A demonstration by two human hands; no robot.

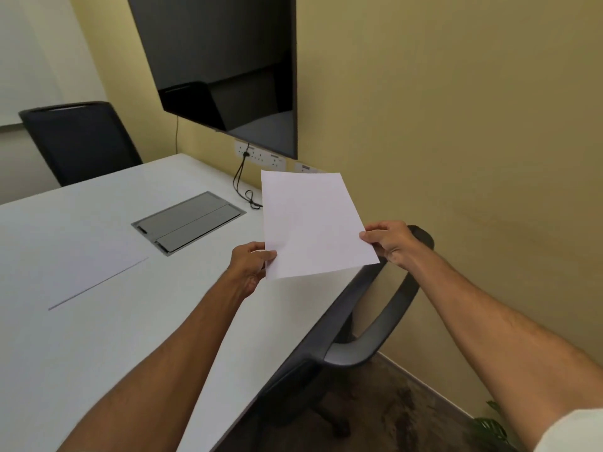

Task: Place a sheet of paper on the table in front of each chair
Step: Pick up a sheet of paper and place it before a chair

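Note:
A white sheet of paper hangs in the air above the right edge of the white table. My left hand pinches its lower left corner and my right hand pinches its right edge. Below the sheet a black chair is pushed in at the table's right side, its armrest curving under my right hand. A second black chair stands at the far left side of the table. Another white sheet lies flat on the table to the left, barely distinct from the surface.
A grey cable hatch is set into the table's middle. A black screen hangs on the yellow wall, with sockets and a black cable below it. A green plant sits on the floor at lower right.

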